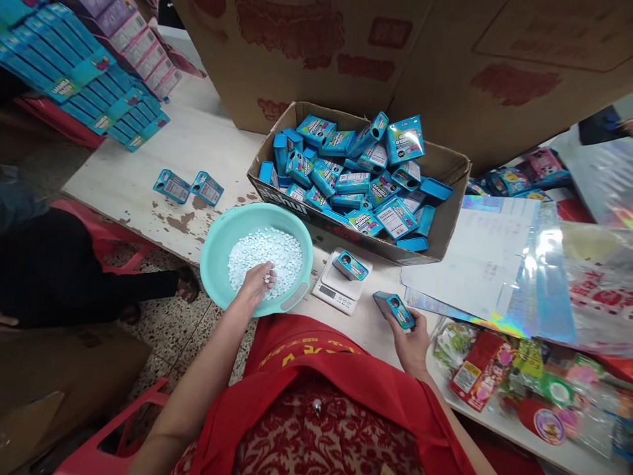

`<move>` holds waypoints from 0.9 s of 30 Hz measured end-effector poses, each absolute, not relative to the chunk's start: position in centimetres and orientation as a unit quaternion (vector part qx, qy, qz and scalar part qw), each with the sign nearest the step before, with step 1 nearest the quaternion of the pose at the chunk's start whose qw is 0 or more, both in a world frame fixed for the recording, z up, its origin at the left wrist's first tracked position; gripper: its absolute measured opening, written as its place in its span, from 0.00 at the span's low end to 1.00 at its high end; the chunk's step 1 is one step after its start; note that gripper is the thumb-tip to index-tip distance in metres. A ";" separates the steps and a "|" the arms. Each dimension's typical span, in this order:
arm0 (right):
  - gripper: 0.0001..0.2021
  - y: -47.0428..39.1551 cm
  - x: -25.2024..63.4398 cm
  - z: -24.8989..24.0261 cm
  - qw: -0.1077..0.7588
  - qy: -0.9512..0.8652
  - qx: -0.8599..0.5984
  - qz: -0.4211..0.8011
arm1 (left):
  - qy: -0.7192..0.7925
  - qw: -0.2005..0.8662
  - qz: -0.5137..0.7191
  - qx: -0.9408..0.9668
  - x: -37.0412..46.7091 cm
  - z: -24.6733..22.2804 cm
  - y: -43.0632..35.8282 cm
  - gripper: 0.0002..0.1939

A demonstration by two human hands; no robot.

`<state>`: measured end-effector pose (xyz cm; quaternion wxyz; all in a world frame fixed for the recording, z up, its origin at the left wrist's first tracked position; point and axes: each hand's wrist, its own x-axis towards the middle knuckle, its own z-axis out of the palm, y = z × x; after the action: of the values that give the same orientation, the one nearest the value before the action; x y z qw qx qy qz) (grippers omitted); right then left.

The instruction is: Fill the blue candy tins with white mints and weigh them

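My left hand [256,284] is inside a turquoise plastic basin [217,227], its fingers curled around a few small white candies. More of these white candies [270,254] cover the basin's floor. Off to the right, my right hand [413,340] grips a blue candy box [399,311] by its near side, with a dark round opening showing on top. Between the hands stands a small white digital scale [332,295]. Another blue candy box [352,266], also with a round opening, rests on its pan.
An open cardboard box [457,198] full of blue candy boxes stands behind the scale. Two blue boxes [172,186] lie at the left. Stacked blue packs [89,86], printed sheets [475,264] and bagged sweets [482,369] surround the worktable [123,171]. A seated person's leg [153,293] is at left.
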<state>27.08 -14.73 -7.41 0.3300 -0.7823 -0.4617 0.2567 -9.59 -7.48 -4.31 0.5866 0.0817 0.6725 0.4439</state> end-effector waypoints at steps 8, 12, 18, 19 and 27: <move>0.28 -14.2 25.9 -4.8 0.353 -0.611 -0.704 0.081 | 0.688 0.594 0.391 0.145 -10.7 -2.7 -7.0 0.13; 0.25 -13.6 25.9 -4.2 0.354 -0.611 -0.705 0.058 | 0.651 0.604 0.366 0.277 -8.1 -1.0 -4.6 0.08; 0.21 -13.5 26.6 -4.4 0.358 -0.602 -0.711 0.061 | 0.562 0.569 0.275 0.533 -0.1 0.5 -0.1 0.03; 0.20 -13.5 26.8 -4.4 0.360 -0.596 -0.715 0.062 | 0.564 0.524 0.254 0.586 1.0 0.6 0.4 0.05; 0.16 -13.4 27.3 -5.0 0.372 -0.587 -0.717 0.046 | 0.525 0.335 0.062 0.780 4.0 1.3 1.0 0.15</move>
<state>27.29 -13.36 -5.03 0.3718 -0.7173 -0.5875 0.0459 4.01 1.02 1.28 0.3350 0.7799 0.5251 0.0616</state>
